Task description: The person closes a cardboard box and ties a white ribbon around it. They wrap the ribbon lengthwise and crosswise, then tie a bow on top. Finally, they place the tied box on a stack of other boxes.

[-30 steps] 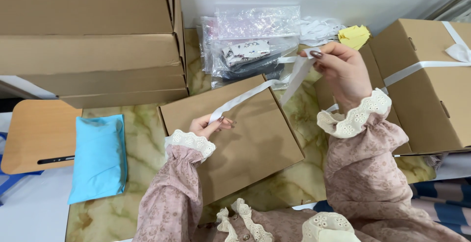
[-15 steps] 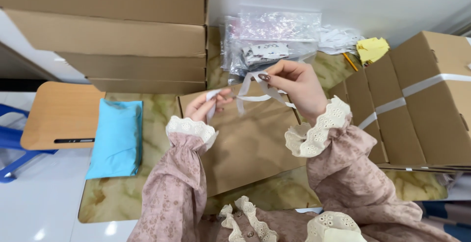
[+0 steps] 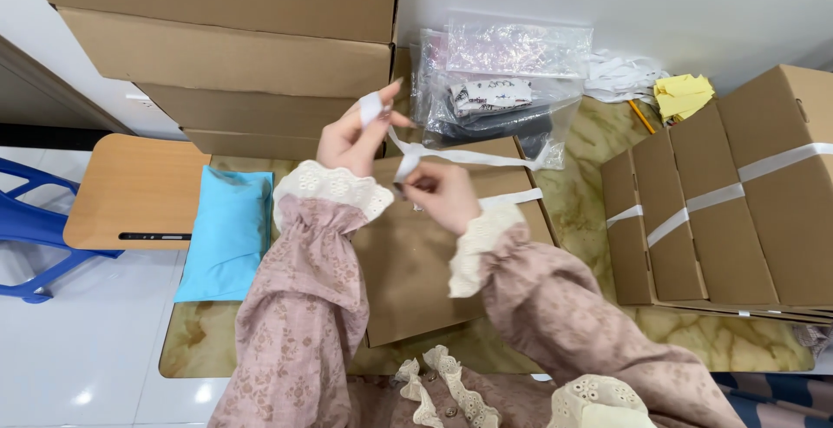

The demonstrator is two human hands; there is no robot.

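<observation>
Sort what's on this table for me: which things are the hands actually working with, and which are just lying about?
In hand:
- white ribbon, wound over the left hand, pinched by the right hand
- flat brown box beneath it

Lying about:
- ribbon-tied boxes
- stacked cartons
- clear plastic bags
- blue packet
- yellow paper

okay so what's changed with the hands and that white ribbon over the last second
The right hand, far out to the right a second ago, has come in beside the left hand. The white ribbon, then stretched between them, now wraps the left fingers, with the right pinching it close by. Both keep their grip. The flat cardboard box stays underneath.
</observation>
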